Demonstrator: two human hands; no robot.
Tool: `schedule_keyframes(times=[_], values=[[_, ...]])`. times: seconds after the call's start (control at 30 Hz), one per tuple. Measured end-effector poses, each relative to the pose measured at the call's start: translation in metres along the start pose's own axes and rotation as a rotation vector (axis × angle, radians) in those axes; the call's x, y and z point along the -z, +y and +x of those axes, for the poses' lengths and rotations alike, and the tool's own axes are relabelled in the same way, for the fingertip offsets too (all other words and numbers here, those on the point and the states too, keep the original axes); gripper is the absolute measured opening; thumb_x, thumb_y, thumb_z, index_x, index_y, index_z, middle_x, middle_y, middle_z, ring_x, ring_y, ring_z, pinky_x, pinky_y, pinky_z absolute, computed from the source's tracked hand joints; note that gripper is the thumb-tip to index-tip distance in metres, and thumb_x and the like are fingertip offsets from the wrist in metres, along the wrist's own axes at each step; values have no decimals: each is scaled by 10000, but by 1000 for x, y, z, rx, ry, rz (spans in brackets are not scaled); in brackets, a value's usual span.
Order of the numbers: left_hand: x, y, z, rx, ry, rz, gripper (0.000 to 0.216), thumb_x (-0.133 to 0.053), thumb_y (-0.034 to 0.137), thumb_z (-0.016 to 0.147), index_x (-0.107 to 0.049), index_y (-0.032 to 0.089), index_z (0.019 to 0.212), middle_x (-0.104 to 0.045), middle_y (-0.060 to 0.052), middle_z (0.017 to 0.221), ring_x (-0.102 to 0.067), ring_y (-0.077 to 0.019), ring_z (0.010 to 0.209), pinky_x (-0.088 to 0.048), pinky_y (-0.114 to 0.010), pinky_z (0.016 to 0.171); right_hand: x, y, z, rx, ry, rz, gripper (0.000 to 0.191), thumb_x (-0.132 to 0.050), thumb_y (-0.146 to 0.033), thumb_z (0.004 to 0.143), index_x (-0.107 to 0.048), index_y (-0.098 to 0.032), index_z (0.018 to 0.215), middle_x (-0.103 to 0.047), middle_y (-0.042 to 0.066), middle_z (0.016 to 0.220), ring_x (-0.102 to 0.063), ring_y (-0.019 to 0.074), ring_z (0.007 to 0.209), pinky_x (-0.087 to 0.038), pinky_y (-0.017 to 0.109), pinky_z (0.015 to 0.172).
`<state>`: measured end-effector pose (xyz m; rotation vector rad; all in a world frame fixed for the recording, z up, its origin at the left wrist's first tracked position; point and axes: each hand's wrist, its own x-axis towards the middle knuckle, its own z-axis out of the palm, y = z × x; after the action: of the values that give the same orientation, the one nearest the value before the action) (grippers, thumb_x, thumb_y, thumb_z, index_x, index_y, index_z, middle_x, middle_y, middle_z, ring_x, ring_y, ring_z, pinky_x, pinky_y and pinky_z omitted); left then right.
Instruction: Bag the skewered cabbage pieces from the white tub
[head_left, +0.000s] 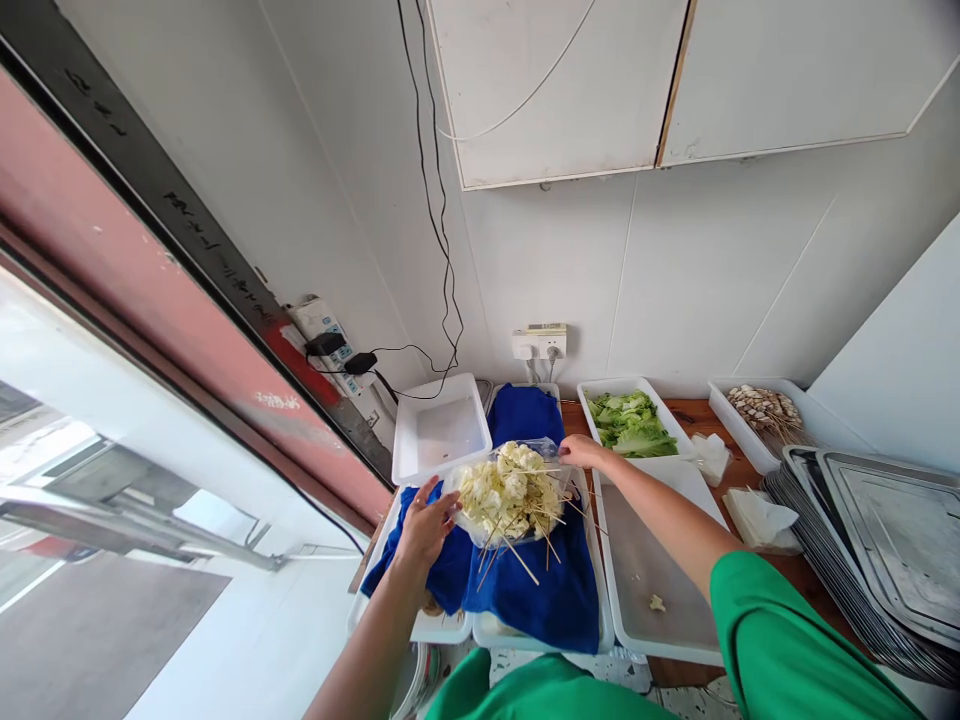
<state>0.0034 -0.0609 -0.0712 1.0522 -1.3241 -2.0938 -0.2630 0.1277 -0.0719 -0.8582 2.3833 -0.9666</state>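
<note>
Your left hand [426,522] and right hand [581,451] grip opposite edges of the bag [510,490] of skewered cauliflower, fingers closed on the plastic. It sits on the blue cloth [540,590] over the trays. Judged step: positioning the bag. Any next move needs both grips level, since the skewers [517,560] protrude toward you.

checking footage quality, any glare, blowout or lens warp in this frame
Head view: window area at left is blown out white; wide-angle warp bends the wall cabinets and window frame; the cauliflower skewers between left hand and right hand stay sharp, evenly lit.
</note>
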Motion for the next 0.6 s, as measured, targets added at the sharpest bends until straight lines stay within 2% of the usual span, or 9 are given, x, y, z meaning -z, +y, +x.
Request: schedule_keyframes(times=[0.07,0.17,0.23,0.33,0.4,0.47,0.6], values=[[1,-2,-6,71,-34,-40,729,-692,55,715,-398,184,1369,-669,-27,748,-599,-105,564,-425,-191,509,-10,1,-1,-9,-3,105,256,-722,-292,677,-565,-175,511,-651,33,597,-647,201,750,-457,267,707],[2,2,-12,125,-134,-86,682,-672,33,734,-422,215,1341,-676,-35,786,-619,-110,585,-451,-187,507,-3,-8,-3,0,-42,320,293,-625,-337,784,-516,-178,564,-649,30,620,-648,173,729,-476,262,705],[3,13,-11,91,-161,-155,640,-625,11,761,-429,229,1330,-652,-13,728,-616,-111,571,-487,-202,533,11,-19,-4,12,-90,459,302,-591,-366,823,-494,-184,603,-631,23,597,-637,155,664,-496,268,678],[8,37,-3,-18,-112,-289,618,-550,-27,787,-419,235,1331,-628,-2,695,-607,-104,554,-522,-220,564,31,-40,-6,46,-137,618,319,-593,-396,841,-478,-190,626,-561,-11,517,-571,127,534,-500,266,594],[13,52,0,-66,-96,-345,590,-532,-35,797,-438,230,1316,-639,-22,732,-605,-93,556,-519,-201,554,41,-52,-9,74,-145,701,322,-621,-401,831,-480,-189,634,-517,-36,489,-510,103,472,-476,245,533],[18,64,1,-84,-134,-354,551,-528,-37,801,-474,218,1286,-653,-43,773,-604,-84,557,-512,-180,540,49,-62,-14,87,-142,768,309,-651,-391,816,-495,-182,650,-487,-51,482,-459,85,434,-440,224,479],[19,93,3,-80,-155,-363,548,-497,-56,807,-471,222,1279,-681,-75,872,-677,-127,705,-558,-224,632,59,-76,-20,73,-89,865,276,-650,-334,830,-505,-171,661,-451,-64,465,-404,69,395,-383,204,420]])
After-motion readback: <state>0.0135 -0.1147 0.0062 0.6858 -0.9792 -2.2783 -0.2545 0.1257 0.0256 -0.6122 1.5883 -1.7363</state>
